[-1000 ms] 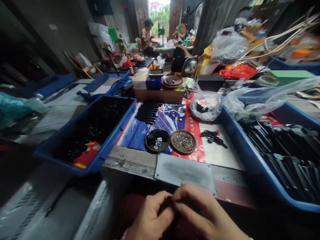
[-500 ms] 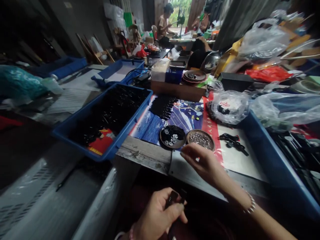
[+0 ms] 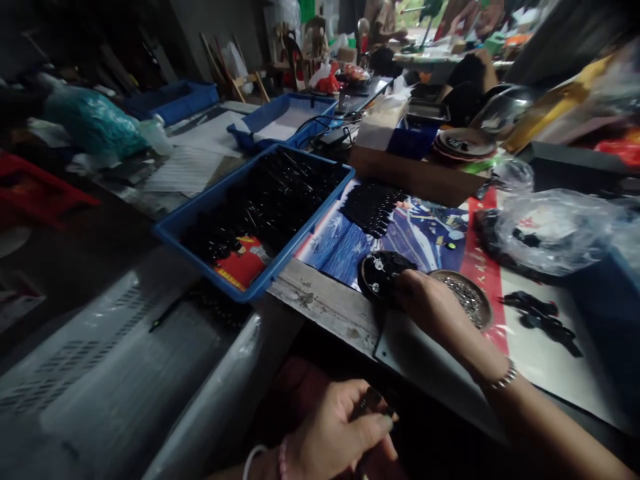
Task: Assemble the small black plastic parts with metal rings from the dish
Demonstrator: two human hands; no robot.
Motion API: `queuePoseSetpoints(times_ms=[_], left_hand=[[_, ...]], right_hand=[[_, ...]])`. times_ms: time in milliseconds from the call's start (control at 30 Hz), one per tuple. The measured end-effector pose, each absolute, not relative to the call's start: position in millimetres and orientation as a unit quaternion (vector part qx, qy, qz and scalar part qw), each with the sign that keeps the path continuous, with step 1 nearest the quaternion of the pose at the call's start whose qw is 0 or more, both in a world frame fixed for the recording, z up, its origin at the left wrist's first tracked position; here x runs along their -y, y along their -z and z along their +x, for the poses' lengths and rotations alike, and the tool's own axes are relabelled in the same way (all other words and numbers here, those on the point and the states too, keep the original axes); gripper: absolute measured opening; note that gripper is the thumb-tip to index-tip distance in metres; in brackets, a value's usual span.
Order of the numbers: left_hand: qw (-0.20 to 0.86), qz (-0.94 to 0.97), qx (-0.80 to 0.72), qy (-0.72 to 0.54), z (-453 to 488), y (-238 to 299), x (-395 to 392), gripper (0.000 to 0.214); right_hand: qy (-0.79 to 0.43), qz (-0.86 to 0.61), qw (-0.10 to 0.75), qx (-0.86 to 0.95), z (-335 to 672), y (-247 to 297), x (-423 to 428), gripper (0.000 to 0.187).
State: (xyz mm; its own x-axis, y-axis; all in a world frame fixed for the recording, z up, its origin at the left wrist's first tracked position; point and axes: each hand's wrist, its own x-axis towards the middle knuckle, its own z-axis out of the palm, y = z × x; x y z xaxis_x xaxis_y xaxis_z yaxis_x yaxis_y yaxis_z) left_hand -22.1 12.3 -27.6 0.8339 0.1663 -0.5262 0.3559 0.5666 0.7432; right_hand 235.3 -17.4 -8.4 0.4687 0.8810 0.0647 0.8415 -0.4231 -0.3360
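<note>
My left hand [image 3: 350,423] is low in front of the table edge, with thumb and fingers closed on a small dark flat piece [image 3: 371,400] whose exact kind I cannot make out. My right hand [image 3: 433,303] reaches over the table with bent fingers drawn together at a round dish [image 3: 361,283] of black parts and white round pieces [image 3: 379,265]. Its fingertips are hidden among the dark contents. Beside that hand stands a second round dish [image 3: 487,313] full of small shiny metal pieces, partly covered by the wrist.
A blue tray [image 3: 285,267] heaped with black strips stands to the left. Behind the dishes lies a row of black pieces [image 3: 373,207] on a printed sheet [image 3: 325,237]. Black parts [image 3: 545,320] and a clear plastic bag [image 3: 560,230] are at right.
My right hand has moved from above the table's front edge into the dish of black parts. My left hand keeps its hold. The view has turned right and down.
</note>
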Motion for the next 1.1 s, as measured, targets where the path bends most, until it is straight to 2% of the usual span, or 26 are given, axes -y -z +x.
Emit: queuePoseSetpoints(times_ms=[67, 133, 233, 300, 400, 467, 767, 1100], left_hand=[[0.839, 0.463, -0.280, 0.051, -21, 25, -15, 0.031], [0.831, 0.478, -0.281, 0.041, -20, 21, -19, 0.029], [0.812, 0.510, -0.283, 0.035, -18, 17, -26, 0.026], [0.802, 0.526, -0.283, 0.032, -17, 15, -30, 0.024], [0.786, 0.551, -0.275, 0.042, -15, 14, -31, 0.021], [0.783, 0.559, -0.268, 0.057, -13, 13, -30, 0.019], [0.759, 0.589, -0.264, 0.084, -9, 13, -15, 0.018], [0.746, 0.599, -0.261, 0.128, -6, 5, -13, 0.019]], right_hand=[[-0.065, -0.850, 0.188, 0.488, 233, 1, 25, 0.004], [-0.096, -0.841, 0.274, 0.457, 225, -7, 38, 0.011], [-0.215, -0.777, 0.427, 0.409, 204, -17, 65, 0.027], [-0.332, -0.729, 0.470, 0.371, 186, -21, 80, 0.024], [-0.480, -0.664, 0.483, 0.309, 163, -21, 94, 0.024], [-0.527, -0.638, 0.488, 0.276, 154, -17, 98, 0.029], [-0.541, -0.613, 0.506, 0.274, 145, -3, 109, 0.036], [-0.642, -0.550, 0.510, 0.161, 158, 1, 123, 0.040]])
